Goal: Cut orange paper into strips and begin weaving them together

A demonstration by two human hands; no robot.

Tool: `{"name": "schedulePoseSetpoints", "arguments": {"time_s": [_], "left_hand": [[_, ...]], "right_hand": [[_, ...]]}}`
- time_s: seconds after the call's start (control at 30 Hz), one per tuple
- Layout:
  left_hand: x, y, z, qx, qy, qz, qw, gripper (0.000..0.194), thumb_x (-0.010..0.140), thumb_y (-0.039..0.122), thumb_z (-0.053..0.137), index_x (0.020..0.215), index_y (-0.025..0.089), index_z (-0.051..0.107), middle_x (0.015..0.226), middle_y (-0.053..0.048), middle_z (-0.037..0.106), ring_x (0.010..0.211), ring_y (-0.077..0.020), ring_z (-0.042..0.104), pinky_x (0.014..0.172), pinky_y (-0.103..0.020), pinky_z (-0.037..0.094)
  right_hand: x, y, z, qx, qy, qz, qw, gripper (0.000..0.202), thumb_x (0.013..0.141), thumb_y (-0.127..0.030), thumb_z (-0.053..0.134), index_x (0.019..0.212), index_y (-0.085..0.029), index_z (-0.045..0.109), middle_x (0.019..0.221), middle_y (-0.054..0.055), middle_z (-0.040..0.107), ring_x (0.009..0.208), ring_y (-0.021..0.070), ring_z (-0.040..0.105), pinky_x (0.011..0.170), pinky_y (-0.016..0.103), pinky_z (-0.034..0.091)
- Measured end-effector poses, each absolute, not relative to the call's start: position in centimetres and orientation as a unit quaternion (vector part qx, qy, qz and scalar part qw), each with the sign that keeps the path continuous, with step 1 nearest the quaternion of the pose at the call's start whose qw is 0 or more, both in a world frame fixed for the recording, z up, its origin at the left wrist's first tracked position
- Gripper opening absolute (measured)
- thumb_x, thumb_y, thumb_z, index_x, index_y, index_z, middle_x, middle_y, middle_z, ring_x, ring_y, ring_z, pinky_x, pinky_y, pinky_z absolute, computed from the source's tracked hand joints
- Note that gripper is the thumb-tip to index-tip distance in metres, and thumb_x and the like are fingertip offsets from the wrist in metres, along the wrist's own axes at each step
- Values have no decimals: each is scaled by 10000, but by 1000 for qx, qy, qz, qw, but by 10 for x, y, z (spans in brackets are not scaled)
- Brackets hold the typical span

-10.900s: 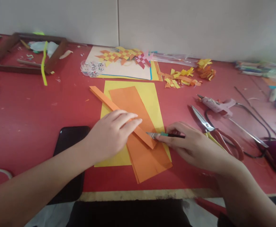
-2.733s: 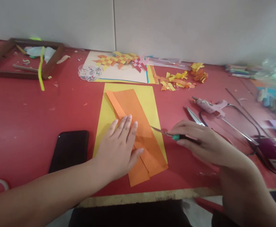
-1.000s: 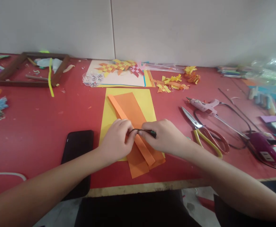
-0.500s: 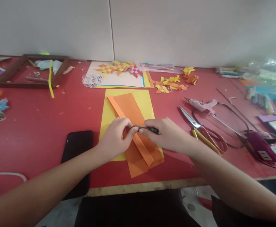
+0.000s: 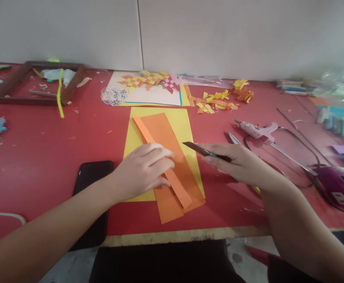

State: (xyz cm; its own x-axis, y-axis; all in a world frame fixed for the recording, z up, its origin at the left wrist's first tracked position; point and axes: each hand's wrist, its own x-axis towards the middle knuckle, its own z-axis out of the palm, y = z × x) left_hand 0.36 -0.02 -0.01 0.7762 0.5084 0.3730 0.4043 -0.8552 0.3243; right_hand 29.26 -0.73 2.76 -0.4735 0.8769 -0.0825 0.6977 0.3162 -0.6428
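My right hand point(image 5: 233, 159) grips a craft knife point(image 5: 201, 149); its dark, slanted blade points left over the edge of the yellow sheet point(image 5: 179, 122). My left hand point(image 5: 145, 169), fingers apart and slightly blurred, hovers at a narrow folded orange paper strip point(image 5: 176, 186); whether it touches the strip I cannot tell. That strip lies slantwise across a wider piece of orange paper point(image 5: 162, 129), which rests on the yellow sheet and overhangs its near edge.
Right of the papers lie scissors point(image 5: 233, 138), partly hidden by my right hand, and a pink glue gun point(image 5: 258, 131) with its cord. A black phone point(image 5: 93, 177) lies under my left forearm. Behind are paper scraps point(image 5: 216, 102), woven paper pieces point(image 5: 145, 80) and a brown frame point(image 5: 24, 101).
My hands have parted. The left let go of the knife and opened over the orange strip; the right carried the knife to the right, its blade now in view.
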Motion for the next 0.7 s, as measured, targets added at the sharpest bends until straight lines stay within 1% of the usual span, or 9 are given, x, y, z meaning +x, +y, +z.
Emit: {"name": "schedulePoseSetpoints", "arguments": {"time_s": [0.03, 0.1, 0.2, 0.3, 0.4, 0.5, 0.57, 0.63, 0.7], "left_hand": [[4, 0, 0, 946, 221, 211, 106, 184, 935, 340, 628, 1052, 198, 627, 1195, -102, 683, 1124, -273, 592, 963, -427, 470], [5, 0, 0, 955, 196, 196, 104, 133, 954, 256, 598, 1067, 209, 650, 1161, -85, 713, 1106, -258, 623, 940, -410, 497], [7, -1, -1, 959, 178, 192, 107, 162, 974, 173, 539, 1057, 204, 674, 1036, -72, 750, 1018, -235, 671, 867, -372, 537], [8, 0, -2, 963, 164, 192, 93, 235, 982, 103, 478, 1052, 195, 683, 1029, -73, 761, 1009, -230, 685, 836, -358, 555], [9, 1, -4, 964, 155, 199, 84, 270, 1003, 99, 430, 1083, 174, 677, 1066, -72, 766, 1006, -221, 697, 828, -351, 571], [9, 3, -5, 964, 149, 201, 90, 268, 1011, 105, 419, 1102, 149, 667, 1093, -68, 765, 1005, -217, 703, 834, -351, 583], [10, 4, -6, 964, 148, 203, 90, 261, 1006, 99, 428, 1092, 150, 668, 1095, -69, 765, 1010, -216, 705, 842, -352, 583], [10, 4, -7, 964, 147, 206, 81, 262, 1002, 92, 431, 1084, 162, 669, 1086, -68, 767, 1002, -211, 710, 827, -342, 583], [10, 4, -7, 965, 147, 205, 69, 265, 1002, 89, 426, 1089, 163, 665, 1069, -68, 770, 981, -208, 715, 792, -331, 581]], "right_hand": [[295, -8, 28, -472, -814, 307, 142, 426, 990, -401, 473, 1383, -278, 581, 1024, 72, 700, 899, 210, 637, 812, 354, 505], [300, -10, 29, -433, -837, 300, 144, 426, 995, -360, 460, 1402, -287, 563, 976, 69, 678, 854, 199, 632, 793, 351, 517], [304, -14, 32, -419, -844, 292, 167, 388, 986, -321, 480, 1352, -296, 606, 904, 58, 652, 790, 190, 617, 745, 341, 526], [306, -17, 31, -439, -839, 258, 193, 381, 979, -308, 490, 1340, -306, 613, 885, 60, 635, 799, 205, 612, 758, 365, 535], [306, -19, 28, -465, -832, 202, 226, 435, 987, -276, 473, 1415, -316, 538, 1012, 84, 599, 864, 210, 608, 788, 378, 541], [306, -20, 26, -462, -830, 159, 268, 531, 1000, -214, 427, 1513, -349, 391, 1188, 107, 538, 981, 210, 584, 818, 368, 547], [306, -21, 27, -443, -835, 158, 285, 569, 993, -175, 434, 1528, -353, 359, 1164, 103, 554, 980, 200, 580, 815, 352, 553], [304, -23, 28, -449, -808, 201, 324, 580, 977, -151, 479, 1515, -350, 388, 1072, 80, 594, 910, 178, 604, 787, 326, 565], [298, -25, 27, -475, -738, 264, 400, 533, 946, -153, 561, 1441, -339, 496, 1033, 57, 628, 834, 157, 637, 739, 299, 576]]}}
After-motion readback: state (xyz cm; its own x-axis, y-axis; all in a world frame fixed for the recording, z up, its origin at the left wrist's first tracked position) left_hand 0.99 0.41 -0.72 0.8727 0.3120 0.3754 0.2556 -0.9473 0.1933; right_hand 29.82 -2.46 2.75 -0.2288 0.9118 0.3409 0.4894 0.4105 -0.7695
